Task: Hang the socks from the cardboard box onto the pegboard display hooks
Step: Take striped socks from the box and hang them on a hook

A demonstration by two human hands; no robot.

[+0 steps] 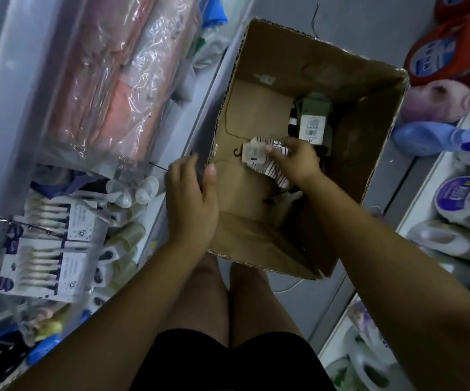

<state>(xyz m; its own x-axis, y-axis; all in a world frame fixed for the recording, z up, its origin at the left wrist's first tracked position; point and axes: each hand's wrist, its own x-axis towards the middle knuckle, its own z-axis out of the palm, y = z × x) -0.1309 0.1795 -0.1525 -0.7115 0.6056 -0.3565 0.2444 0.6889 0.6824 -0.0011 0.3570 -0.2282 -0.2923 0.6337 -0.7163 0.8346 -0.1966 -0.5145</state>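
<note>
Striped socks (pixel 278 174) with a paper tag (pixel 253 153) and a black hook (pixel 237 153) sit low inside the cardboard box (pixel 383 131), pinched in the fingers of the right hand (pixel 298 160). Deeper in the box lies an olive pair (pixel 312 119). At the box's left rim, the left hand (pixel 191 201) curls its fingers round a dark item (pixel 200 173), too blurred to name.

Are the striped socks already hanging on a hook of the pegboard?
No, the right hand holds the striped socks with its fingers inside the cardboard box, not on any hook.
</note>
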